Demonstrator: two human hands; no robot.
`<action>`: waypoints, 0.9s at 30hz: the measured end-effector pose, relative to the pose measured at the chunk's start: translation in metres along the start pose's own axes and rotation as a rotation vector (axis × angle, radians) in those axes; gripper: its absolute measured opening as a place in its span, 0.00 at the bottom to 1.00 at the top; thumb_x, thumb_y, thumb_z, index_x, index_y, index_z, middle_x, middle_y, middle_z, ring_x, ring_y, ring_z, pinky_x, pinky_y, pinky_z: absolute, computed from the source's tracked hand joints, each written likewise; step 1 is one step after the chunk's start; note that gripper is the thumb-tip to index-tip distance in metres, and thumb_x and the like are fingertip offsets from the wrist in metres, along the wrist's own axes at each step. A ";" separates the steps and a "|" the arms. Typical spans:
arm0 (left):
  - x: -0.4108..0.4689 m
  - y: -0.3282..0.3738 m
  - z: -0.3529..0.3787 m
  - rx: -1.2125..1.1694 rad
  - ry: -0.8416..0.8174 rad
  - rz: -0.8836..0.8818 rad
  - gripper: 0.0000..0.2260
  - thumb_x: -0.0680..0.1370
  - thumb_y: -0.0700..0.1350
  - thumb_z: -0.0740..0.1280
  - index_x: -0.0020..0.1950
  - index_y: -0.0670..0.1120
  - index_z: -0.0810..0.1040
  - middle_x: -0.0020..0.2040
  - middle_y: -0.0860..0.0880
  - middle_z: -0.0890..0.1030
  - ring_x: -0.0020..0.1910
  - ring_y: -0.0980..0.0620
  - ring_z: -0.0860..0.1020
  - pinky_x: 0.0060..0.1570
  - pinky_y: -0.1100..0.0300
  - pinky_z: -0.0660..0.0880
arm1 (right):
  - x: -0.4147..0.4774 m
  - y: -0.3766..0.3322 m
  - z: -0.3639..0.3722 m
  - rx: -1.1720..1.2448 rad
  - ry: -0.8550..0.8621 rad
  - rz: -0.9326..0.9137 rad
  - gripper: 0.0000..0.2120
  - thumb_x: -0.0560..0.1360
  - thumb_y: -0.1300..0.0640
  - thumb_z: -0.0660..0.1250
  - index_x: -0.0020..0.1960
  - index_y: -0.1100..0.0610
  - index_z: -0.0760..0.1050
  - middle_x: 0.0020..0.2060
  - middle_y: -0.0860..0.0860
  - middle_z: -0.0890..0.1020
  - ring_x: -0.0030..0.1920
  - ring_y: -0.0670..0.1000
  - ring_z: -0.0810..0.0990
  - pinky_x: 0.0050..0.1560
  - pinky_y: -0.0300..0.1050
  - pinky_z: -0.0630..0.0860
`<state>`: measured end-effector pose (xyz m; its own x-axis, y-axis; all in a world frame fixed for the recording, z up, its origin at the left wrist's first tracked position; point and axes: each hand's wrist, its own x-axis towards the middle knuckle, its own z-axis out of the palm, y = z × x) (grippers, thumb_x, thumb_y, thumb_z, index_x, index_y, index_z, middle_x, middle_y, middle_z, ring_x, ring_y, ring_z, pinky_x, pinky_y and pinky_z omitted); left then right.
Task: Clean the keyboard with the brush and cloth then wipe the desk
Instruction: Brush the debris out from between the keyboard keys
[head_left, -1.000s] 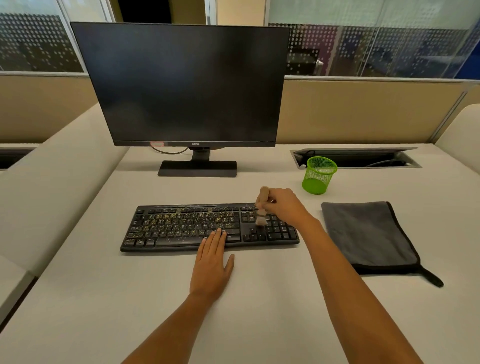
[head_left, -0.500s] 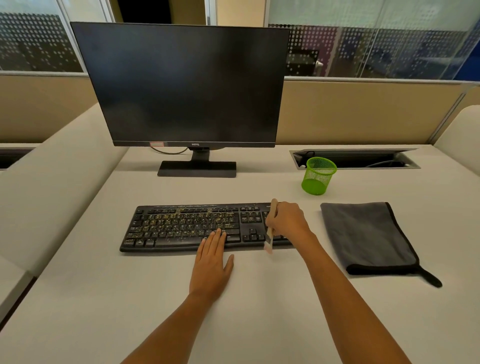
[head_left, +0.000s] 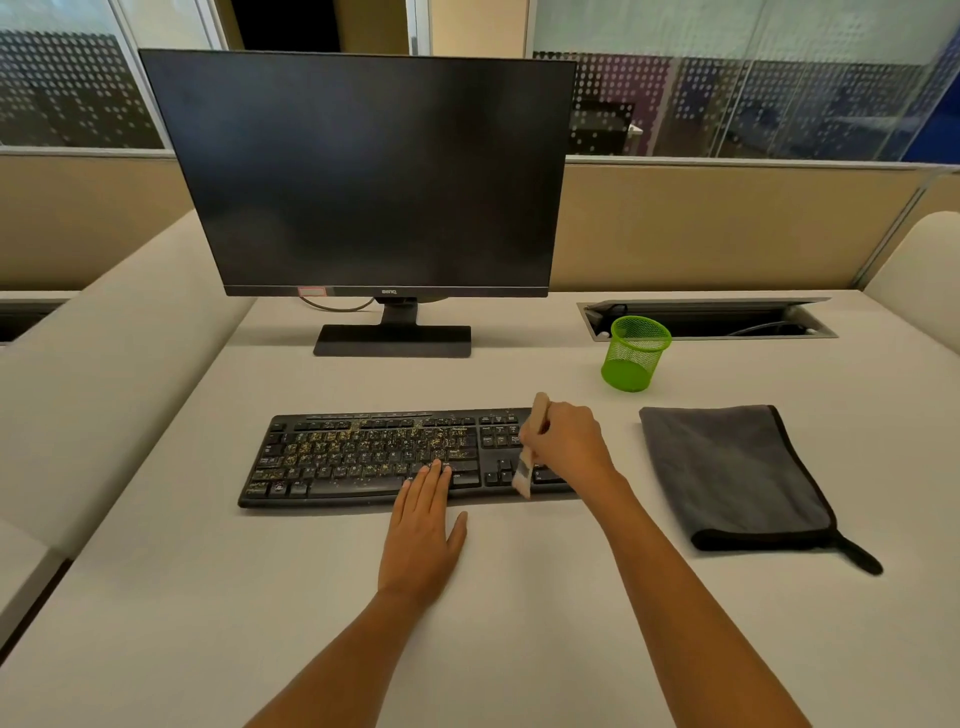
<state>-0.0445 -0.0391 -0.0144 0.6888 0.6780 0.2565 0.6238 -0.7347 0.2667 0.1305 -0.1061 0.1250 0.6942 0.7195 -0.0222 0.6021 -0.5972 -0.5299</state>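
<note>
A black keyboard (head_left: 363, 457) lies on the white desk (head_left: 519, 597), its middle keys dusted with yellowish crumbs. My right hand (head_left: 569, 441) grips a small wooden-handled brush (head_left: 530, 452) over the keyboard's right end, bristles down near the front edge by the arrow keys. My left hand (head_left: 421, 530) rests flat on the desk with straight fingers, the fingertips touching the keyboard's front keys. A folded grey cloth (head_left: 732, 473) with a black border lies on the desk to the right of the keyboard.
A dark monitor (head_left: 363, 176) on its stand is behind the keyboard. A green mesh cup (head_left: 634, 353) stands at the back right, in front of an open cable hatch (head_left: 711, 319). Beige partitions run along the far side.
My right hand swept the brush from the back rows of the keyboard's right end down to its front edge, then lifted it slightly back. My left hand has not moved.
</note>
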 end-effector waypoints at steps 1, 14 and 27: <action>0.000 0.000 0.000 -0.001 0.001 0.002 0.27 0.78 0.56 0.51 0.74 0.44 0.62 0.73 0.47 0.64 0.73 0.51 0.59 0.71 0.59 0.43 | 0.001 0.000 -0.002 0.045 0.025 -0.008 0.15 0.80 0.54 0.59 0.49 0.62 0.80 0.44 0.57 0.83 0.43 0.55 0.82 0.43 0.44 0.78; 0.001 0.000 0.001 0.005 -0.003 0.004 0.27 0.79 0.56 0.51 0.74 0.43 0.62 0.73 0.47 0.65 0.73 0.52 0.56 0.72 0.58 0.45 | -0.004 -0.025 0.026 -0.029 -0.168 -0.288 0.11 0.77 0.52 0.65 0.53 0.57 0.80 0.47 0.54 0.84 0.48 0.51 0.81 0.55 0.45 0.76; 0.004 0.000 -0.002 0.047 -0.042 -0.006 0.28 0.80 0.58 0.46 0.73 0.42 0.63 0.72 0.45 0.67 0.72 0.49 0.63 0.71 0.56 0.48 | 0.032 0.001 0.005 0.222 0.030 -0.166 0.08 0.77 0.61 0.63 0.44 0.62 0.80 0.43 0.54 0.82 0.45 0.53 0.81 0.51 0.51 0.80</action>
<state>-0.0423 -0.0361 -0.0111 0.6997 0.6813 0.2152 0.6436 -0.7318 0.2242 0.1515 -0.0817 0.1193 0.6065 0.7883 0.1036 0.6097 -0.3775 -0.6970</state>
